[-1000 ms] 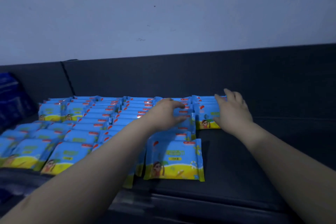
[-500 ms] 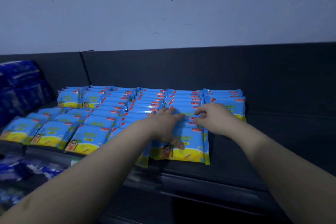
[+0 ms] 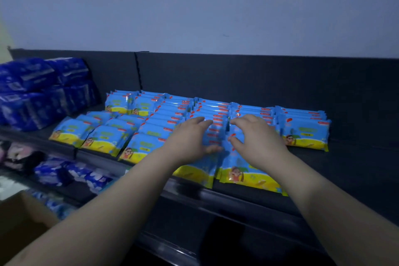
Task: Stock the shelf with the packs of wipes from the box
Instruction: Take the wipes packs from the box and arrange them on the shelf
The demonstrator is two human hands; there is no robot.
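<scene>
At the far left, low in the head view, stands the corner of a cardboard box (image 3: 19,218). Above it, dark blue bundles (image 3: 41,90) are stacked at the shelf's left end, and more blue packages (image 3: 71,176) lie on a lower shelf beneath them. The packs of wipes (image 3: 108,138), light blue with a yellow band, fill the dark shelf (image 3: 349,170) in rows that run from its front edge back towards the rear panel. The rear ones stand nearly upright and the front ones lean flatter. The left hand (image 3: 192,138) lies on a middle row, its fingers bent over the top edges of the packs and its thumb set against the near side, so it holds several packs between them. Just beside it, the right hand (image 3: 257,138) grips the next row the same way, fingers arched and thumb tucked in. The two hands are close but apart. Further right is one more stack (image 3: 306,136), untouched, with bare shelf beyond it.
</scene>
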